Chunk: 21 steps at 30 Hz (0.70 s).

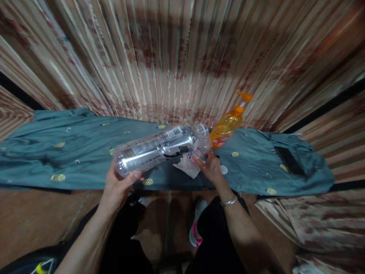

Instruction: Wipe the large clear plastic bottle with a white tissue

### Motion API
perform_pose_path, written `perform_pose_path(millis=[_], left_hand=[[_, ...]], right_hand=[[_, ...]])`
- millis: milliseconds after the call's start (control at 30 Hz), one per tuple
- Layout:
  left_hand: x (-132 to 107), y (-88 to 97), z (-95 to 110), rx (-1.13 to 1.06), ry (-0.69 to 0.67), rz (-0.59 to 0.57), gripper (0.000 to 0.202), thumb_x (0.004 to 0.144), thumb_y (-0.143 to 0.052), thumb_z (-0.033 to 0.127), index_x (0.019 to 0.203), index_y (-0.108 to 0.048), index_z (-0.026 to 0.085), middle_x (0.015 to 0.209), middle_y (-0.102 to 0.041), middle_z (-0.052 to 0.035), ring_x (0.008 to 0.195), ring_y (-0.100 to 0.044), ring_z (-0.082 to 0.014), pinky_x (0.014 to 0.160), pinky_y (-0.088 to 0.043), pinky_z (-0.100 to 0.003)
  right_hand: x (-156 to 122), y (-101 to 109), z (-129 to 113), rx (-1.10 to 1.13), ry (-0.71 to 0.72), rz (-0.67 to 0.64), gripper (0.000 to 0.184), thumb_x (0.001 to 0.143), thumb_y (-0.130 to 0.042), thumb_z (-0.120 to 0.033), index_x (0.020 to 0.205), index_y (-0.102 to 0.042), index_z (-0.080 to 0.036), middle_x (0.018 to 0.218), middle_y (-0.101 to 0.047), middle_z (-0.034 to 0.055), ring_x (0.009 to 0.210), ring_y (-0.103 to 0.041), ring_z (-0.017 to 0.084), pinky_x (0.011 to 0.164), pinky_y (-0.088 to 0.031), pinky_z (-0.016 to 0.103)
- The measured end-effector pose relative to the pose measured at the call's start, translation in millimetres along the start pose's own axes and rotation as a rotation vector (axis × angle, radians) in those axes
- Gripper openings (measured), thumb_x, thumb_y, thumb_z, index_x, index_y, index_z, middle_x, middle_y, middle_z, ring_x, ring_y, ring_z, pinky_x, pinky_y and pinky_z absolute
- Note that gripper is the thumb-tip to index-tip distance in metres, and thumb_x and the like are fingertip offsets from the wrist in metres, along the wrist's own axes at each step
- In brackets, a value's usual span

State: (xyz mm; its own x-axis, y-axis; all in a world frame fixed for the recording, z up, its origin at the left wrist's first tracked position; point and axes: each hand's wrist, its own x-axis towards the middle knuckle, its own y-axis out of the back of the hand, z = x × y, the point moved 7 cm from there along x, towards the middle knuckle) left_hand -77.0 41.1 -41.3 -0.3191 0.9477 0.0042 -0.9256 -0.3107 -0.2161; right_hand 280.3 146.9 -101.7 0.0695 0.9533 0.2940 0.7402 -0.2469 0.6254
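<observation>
My left hand [119, 182] grips the base of a big clear plastic bottle [151, 148] with a silver label. The bottle lies tilted in the air, its neck end pointing right and slightly up. My right hand [211, 165] closes around a small see-through plastic container [203, 137] right at the bottle's neck end; whether the two touch or overlap I cannot tell. Below them a crumpled white tissue or wrapper [188, 166] with pink print lies on the cloth. A small white disc, perhaps a cap [224, 169], is beside my right wrist.
Just behind my right hand stands an orange pump bottle [228, 123] with yellow liquid. A dark phone [289, 161] lies farther right on the green patterned cloth [85, 152] over a narrow bench. A pleated curtain [171, 57] hangs behind. Part of a wheel [34, 258] shows lower left.
</observation>
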Motion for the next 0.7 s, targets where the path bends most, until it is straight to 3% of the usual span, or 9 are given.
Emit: perform_pose_path(millis=[400, 700], left_hand=[[-0.5, -6.7, 9.7, -0.046, -0.05, 0.085, 0.084, 0.051, -0.113, 0.042, 0.124, -0.075, 0.022, 0.112, -0.08, -0.0063, 0.084, -0.074, -0.0221, 0.061, -0.06, -0.027], [-6.9, -6.4, 18.5, -0.043, -0.071, 0.125, 0.081, 0.053, -0.112, 0.045, 0.123, -0.079, 0.024, 0.109, -0.081, -0.0041, 0.085, -0.073, -0.0224, 0.062, -0.061, -0.027]], right_hand=[[-0.3, -0.5, 2.6, -0.022, 0.026, 0.008, 0.052, 0.087, -0.086, -0.049, 0.132, -0.07, -0.028, 0.112, -0.088, 0.0161, 0.108, -0.085, 0.044, 0.1, -0.07, 0.069], [-2.7, 2.0, -7.2, -0.01, 0.051, -0.005, 0.047, 0.091, -0.084, -0.044, 0.135, -0.072, -0.032, 0.112, -0.087, 0.0129, 0.109, -0.084, 0.041, 0.1, -0.07, 0.066]])
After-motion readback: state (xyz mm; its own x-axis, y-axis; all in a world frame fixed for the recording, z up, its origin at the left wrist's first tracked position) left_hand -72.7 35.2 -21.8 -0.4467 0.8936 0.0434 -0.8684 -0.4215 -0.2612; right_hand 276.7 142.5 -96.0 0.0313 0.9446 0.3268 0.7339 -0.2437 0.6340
